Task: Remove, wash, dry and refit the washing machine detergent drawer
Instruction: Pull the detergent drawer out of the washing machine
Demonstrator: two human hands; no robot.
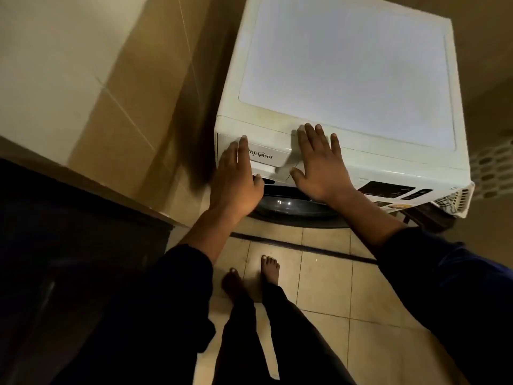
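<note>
While the detergent drawer sits flush, the left hand and right hand are laid flat on it, nothing gripped.

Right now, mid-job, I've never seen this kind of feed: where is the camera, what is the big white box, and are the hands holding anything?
One camera sits on the person's head, looking down past both arms. The box is a white front-loading washing machine. Its white plastic detergent drawer front, bearing the brand logo, is at the upper left and looks pushed in. The left hand lies flat on it; the right hand lies flat at its right edge. Both have straight fingers and hold nothing.
</note>
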